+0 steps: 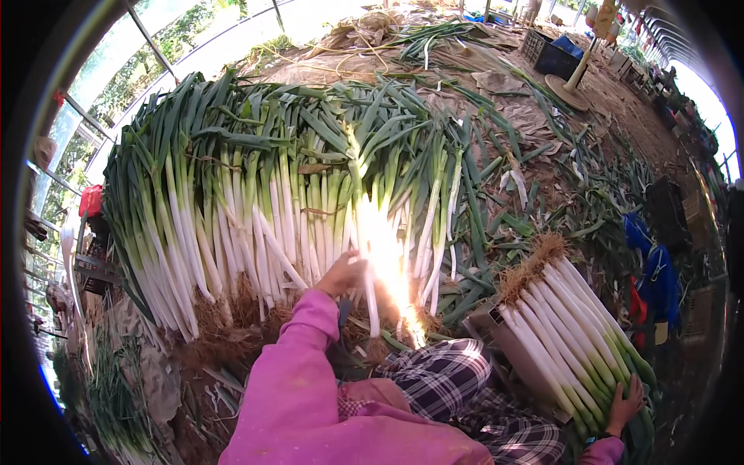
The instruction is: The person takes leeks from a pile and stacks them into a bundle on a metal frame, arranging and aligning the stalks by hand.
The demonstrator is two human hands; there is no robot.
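My left hand [343, 273], in a pink sleeve, closes around the white shank of a single leek [371, 310] at the front of a large heap. Strong sun glare hides part of this leek and the tips of my fingers. Many more leeks [271, 201] lie side by side in the heap, green leaves away from me and roots toward me. At the lower right, my right hand [626, 403] rests with fingers apart on the green part of a stack of leeks [577, 329]. The stack's roots point up and left, over a box-like support [496, 333].
Loose leaves [511, 178] and trimmings litter the ground beyond the heap. A dark crate [536, 48] stands at the back right beside a round-based post [570, 89]. Blue cloth [655, 263] hangs at the right. A red container [91, 200] is at the far left.
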